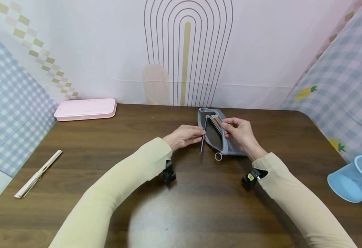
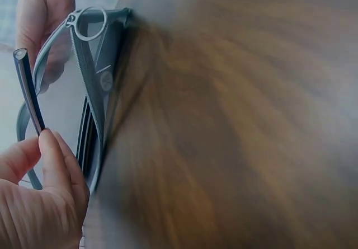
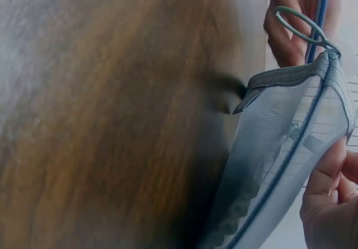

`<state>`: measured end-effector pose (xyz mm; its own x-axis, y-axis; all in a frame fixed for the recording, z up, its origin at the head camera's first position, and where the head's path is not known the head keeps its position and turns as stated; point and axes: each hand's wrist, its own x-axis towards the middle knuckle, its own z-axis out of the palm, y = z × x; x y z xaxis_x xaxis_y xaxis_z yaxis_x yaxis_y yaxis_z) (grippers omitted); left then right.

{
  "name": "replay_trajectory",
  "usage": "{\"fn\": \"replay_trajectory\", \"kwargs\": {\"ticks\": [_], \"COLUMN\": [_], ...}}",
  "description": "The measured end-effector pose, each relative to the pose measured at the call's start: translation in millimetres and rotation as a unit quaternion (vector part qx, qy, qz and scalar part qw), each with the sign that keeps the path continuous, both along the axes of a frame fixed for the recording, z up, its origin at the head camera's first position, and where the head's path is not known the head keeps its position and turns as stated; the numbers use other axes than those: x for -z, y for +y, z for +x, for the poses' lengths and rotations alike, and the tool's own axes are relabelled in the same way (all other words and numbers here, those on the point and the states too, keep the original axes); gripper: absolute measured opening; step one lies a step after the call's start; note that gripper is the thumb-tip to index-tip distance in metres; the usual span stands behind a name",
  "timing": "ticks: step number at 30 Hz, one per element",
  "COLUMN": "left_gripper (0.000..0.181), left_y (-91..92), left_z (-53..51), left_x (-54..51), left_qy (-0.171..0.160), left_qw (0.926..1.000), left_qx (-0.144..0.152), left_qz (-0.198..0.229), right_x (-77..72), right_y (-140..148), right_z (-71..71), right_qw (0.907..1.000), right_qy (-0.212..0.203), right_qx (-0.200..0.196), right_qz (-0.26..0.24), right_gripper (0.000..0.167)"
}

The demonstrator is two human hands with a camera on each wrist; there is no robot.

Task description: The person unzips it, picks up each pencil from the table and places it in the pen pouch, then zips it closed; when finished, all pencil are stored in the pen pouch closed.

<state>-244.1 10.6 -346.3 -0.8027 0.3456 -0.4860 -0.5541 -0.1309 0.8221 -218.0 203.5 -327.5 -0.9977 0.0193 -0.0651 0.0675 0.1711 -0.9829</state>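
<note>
My left hand pinches a slim dark blue pencil between thumb and fingers, at the mouth of a grey mesh pencil pouch. The pencil is tilted; its flat end points up in the left wrist view. My right hand pinches the right edge of the pouch and holds its zipped mouth apart. Inside lie several pencils of different colors. A ring pull hangs at the pouch's near end. In the right wrist view the mesh side stands raised off the table.
A pink pencil case lies at the back left of the brown table. Further forward on the left is a folded pale fan-like item. A light blue mesh bin lies tipped at the right edge. Cloths hang behind and at both sides.
</note>
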Motion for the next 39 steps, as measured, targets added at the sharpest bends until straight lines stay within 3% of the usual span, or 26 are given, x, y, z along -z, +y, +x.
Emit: {"fn": "replay_trajectory", "kwargs": {"ticks": [3, 6, 12, 14, 19, 20, 22, 27, 30, 32, 34, 39], "left_gripper": [0.038, 0.035, 0.023, 0.024, 0.03, 0.029, 0.028, 0.04, 0.042, 0.042, 0.041, 0.042], "left_y": [10.7, 17.8, 32.5, 39.3, 48.9, 48.6, 46.1, 42.4, 43.5, 45.8, 50.5, 67.3], "left_z": [-5.2, -13.8, -72.1, -78.7, -79.9, -85.0, -74.4, -15.7, -2.5, -1.8, -5.9, -45.5], "left_x": [-2.2, 5.0, 79.6, 87.8, 88.0, 95.2, 83.5, 10.6, -5.7, -3.9, 5.4, 64.4], "left_qy": [-0.007, -0.013, -0.039, -0.039, -0.031, -0.027, -0.023, -0.024, -0.024, -0.018, -0.007, 0.017], "left_qw": [0.9996, 0.9988, 0.9967, 0.9969, 0.9965, 0.9967, 0.9967, 0.9956, 0.9953, 0.995, 0.9942, 0.9929], "left_qx": [-0.027, -0.048, -0.054, -0.061, -0.077, -0.074, -0.074, -0.087, -0.088, -0.093, -0.103, -0.116], "left_qz": [-0.002, 0.003, 0.046, 0.031, 0.007, 0.019, 0.026, -0.025, -0.033, -0.032, -0.03, -0.019], "right_x": [-1.0, -1.4, -0.9, -1.1, -2.1, -2.1, -1.8, -0.8, -0.6, 0.4, 1.0, 1.7], "right_y": [0, 0, 0, 0, -1, -1, -2, -3, -3, -4, -4, -4], "right_z": [0.3, 0.9, 1.6, 1.5, 2.2, 2.5, 2.7, 2.9, 2.9, 3.0, 2.8, 2.0], "right_qw": [1.0, 1.0, 0.9999, 0.9999, 0.9998, 0.9998, 0.9998, 0.9999, 0.9999, 0.9999, 0.9999, 0.9998], "right_qy": [0.0, 0.0, -0.003, -0.002, -0.004, -0.005, -0.005, -0.003, -0.003, -0.002, -0.001, 0.002], "right_qx": [0.001, 0.0, -0.002, -0.002, -0.006, -0.007, -0.006, -0.009, -0.012, -0.014, -0.015, -0.017], "right_qz": [0.005, 0.009, 0.015, 0.016, 0.017, 0.017, 0.016, 0.009, 0.001, -0.003, -0.003, 0.004], "right_gripper": [0.03, 0.031, 0.031, 0.031, 0.031, 0.031, 0.031, 0.028, 0.027, 0.025, 0.025, 0.027]}}
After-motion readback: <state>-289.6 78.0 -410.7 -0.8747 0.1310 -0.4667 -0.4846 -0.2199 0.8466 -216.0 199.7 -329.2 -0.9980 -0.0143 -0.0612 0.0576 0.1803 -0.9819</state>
